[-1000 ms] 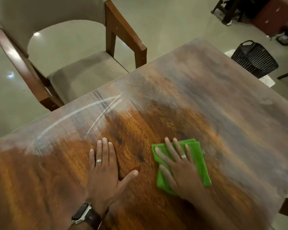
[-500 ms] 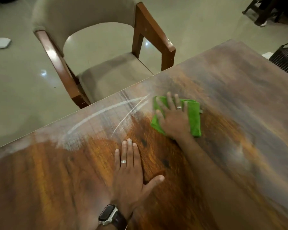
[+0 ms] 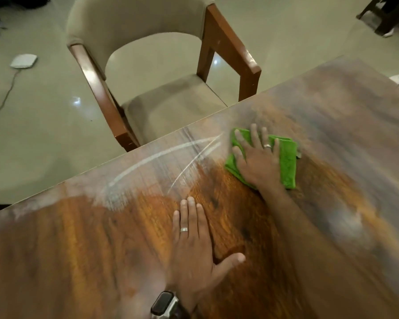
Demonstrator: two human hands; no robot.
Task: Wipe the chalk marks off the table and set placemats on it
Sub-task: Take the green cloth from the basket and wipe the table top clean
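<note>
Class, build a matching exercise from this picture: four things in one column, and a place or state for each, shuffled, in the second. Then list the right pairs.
Things:
1. green cloth
2. left hand
3. chalk marks
4. chair

States:
A. flat on bare wood, palm down
B. standing at the table's far edge
C. pressed under the right hand
D. pale curved lines, unwiped

Pairs: 1-C, 2-A, 3-D, 4-B
</note>
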